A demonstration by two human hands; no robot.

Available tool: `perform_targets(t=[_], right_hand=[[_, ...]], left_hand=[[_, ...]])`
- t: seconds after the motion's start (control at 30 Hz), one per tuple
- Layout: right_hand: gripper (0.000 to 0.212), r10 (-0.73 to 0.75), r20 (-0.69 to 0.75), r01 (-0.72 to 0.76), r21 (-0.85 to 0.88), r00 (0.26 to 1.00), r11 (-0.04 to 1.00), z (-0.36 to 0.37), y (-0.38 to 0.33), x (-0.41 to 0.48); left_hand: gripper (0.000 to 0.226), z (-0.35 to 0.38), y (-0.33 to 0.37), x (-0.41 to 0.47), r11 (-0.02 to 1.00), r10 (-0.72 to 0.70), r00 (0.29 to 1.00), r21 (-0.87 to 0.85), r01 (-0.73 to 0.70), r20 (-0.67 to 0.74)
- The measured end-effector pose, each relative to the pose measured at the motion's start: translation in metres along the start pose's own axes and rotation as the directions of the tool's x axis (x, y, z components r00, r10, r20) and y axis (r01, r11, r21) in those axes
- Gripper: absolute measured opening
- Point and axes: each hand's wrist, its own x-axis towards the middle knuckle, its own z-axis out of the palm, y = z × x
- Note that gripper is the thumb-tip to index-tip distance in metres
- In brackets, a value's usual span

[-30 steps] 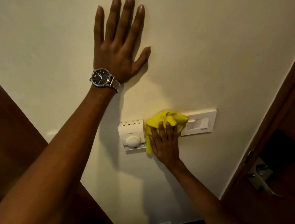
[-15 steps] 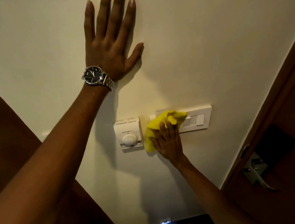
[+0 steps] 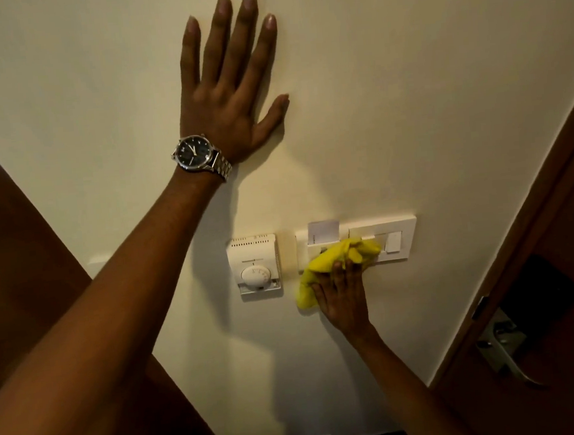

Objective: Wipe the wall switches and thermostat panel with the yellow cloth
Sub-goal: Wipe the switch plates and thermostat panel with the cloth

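Right hand (image 3: 345, 295) presses crumpled yellow cloth (image 3: 334, 263) flat-fingered onto white rectangular switch plate (image 3: 397, 234), lower centre-right. Left hand (image 3: 231, 98), open, fingers spread, flat on cream wall (image 3: 406, 87), upper centre.

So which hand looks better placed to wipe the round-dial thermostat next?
The right hand, probably. It already presses the yellow cloth on the switch plate, just beside the thermostat. The left hand lies flat and empty on the wall, higher up.
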Motion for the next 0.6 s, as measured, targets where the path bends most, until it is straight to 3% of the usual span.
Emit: perform_targets(t=[0.2, 0.37, 0.5, 0.6], right_hand=[[0.067, 0.171, -0.093, -0.159, 0.123, 0.981, 0.98, 0.007, -0.005, 0.042], [0.078, 0.024, 0.017, -0.024, 0.003, 1.0, 1.0, 0.01, -0.011, -0.003], [0.068, 0.125, 0.03, -0.125, 0.02, 0.992, 0.992, -0.013, -0.017, 0.005], [0.041, 0.159, -0.034, -0.159, -0.004, 0.987, 0.987, -0.033, -0.011, 0.012]], left_hand=[[0.075, 0.008, -0.001, -0.001, 1.0, 0.012, 1.0, 0.018, -0.012, -0.021], [0.075, 0.005, -0.002, 0.001, 1.0, 0.019, 1.0, -0.001, -0.019, -0.001], [0.076, 0.003, 0.004, 0.004, 1.0, 0.0, 0.998, 0.009, -0.001, 0.062], [0.076, -0.009, 0.012, 0.004, 0.999, -0.034, 0.985, -0.03, 0.039, 0.17]])
